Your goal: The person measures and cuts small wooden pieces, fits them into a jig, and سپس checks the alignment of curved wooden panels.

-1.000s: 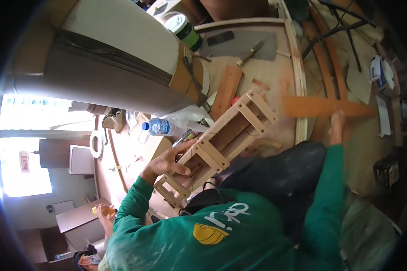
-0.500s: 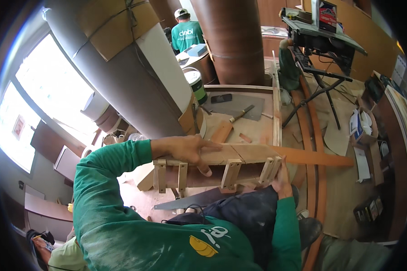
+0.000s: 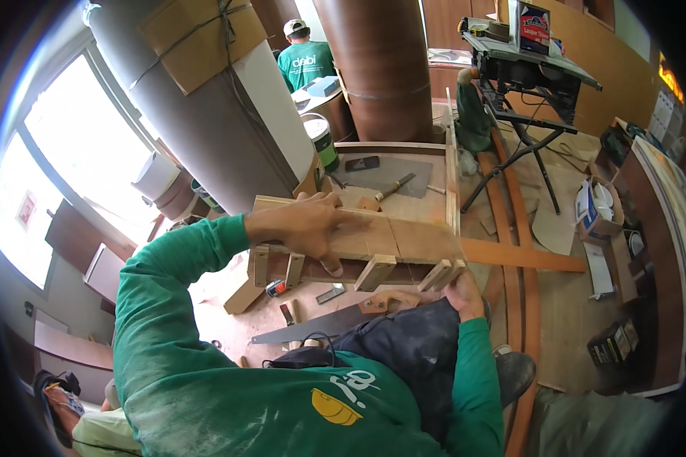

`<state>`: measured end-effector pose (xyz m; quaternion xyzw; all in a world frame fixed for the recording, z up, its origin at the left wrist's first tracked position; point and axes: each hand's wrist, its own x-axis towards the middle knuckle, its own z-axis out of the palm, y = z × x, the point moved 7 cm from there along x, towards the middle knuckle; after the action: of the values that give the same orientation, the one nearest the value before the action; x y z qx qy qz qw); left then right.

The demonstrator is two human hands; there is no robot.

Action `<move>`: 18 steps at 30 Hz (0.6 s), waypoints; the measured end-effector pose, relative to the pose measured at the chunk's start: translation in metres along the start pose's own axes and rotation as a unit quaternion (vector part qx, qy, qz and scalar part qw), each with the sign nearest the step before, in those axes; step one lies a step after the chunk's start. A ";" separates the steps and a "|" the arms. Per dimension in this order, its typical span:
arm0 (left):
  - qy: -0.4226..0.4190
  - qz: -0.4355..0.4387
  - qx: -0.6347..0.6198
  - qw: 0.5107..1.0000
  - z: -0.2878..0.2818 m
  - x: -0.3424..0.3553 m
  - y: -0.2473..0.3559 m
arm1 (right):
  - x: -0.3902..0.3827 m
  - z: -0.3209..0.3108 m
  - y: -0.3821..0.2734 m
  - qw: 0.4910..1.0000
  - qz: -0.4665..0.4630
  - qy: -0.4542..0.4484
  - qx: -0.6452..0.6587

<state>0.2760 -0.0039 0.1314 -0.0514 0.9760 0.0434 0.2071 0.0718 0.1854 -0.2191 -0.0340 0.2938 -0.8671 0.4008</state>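
- At view centre, long wooden frame (image 3: 366, 232), held up over the lap: broad pale face uppermost, dark line across it, short cross-slats (image 3: 375, 273) on the side toward the wearer. Clock below read from its middle.
- L hand (image 3: 301, 228), approx 10 o'clock: grasping frame, fingers spread over the top face, thumb down over the near edge.
- R hand (image 3: 469, 295), approx 4 o'clock: gripping frame's R end by the last slat; some fingers hidden.
- Handsaw (image 3: 309, 325), 7 o'clock: lies flat below the frame, wooden handle toward 5 o'clock, near dark trousers (image 3: 423, 339).
- Reddish plank (image 3: 533, 256), 3 o'clock: runs out past the frame's R end, crosses long curved strips (image 3: 527, 320) on the floor; can't tell if plank touches frame.
- Chisel-like tool (image 3: 395, 186), 1 o'clock: partly on grey sheet (image 3: 421, 171); black oblong object (image 3: 362, 163) at 12, just beside.
- Lidded bucket (image 3: 324, 145), 11 o'clock: white/green/black.
- Lg brown cylinder (image 3: 377, 68), 12 o'clock, upright; lg grey cylinder (image 3: 183, 107), 10 o'clock, leaning in view.
- Co-worker (image 3: 306, 65), btwn 11 & 12, well back, green shirt + cap.
- Machine on folding legs (image 3: 526, 76), btwn 1 & 2, w/ metal can (image 3: 532, 29) on top.
- Cardboard box (image 3: 602, 217), 3 o'clock, far out, w/ white items inside.
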 end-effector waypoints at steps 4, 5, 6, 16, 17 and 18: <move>0.006 -0.008 -0.022 1.000 0.018 -0.012 -0.008 | -0.002 0.001 -0.006 0.996 0.002 -0.003 -0.092; 0.004 -0.020 -0.033 0.999 0.026 -0.016 -0.015 | -0.008 0.016 -0.006 0.994 0.012 0.002 -0.108; 0.004 -0.028 -0.050 0.998 0.034 -0.020 -0.020 | -0.014 0.031 -0.008 0.992 0.023 0.007 -0.125; 0.019 -0.010 -0.323 0.946 0.106 -0.032 -0.074 | -0.002 -0.052 -0.136 0.975 -0.123 0.061 -0.175; 0.027 -0.003 -0.352 0.935 0.118 -0.030 -0.082 | -0.013 -0.066 -0.161 0.962 -0.167 0.126 -0.173; 0.029 -0.021 -0.394 0.918 0.131 -0.027 -0.088 | -0.028 -0.081 -0.182 0.944 -0.210 0.192 -0.170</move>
<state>0.3636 -0.0748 0.0177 -0.1507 0.8840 0.4190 0.1421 -0.0555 0.3365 -0.1831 0.0043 0.4941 -0.8590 0.1341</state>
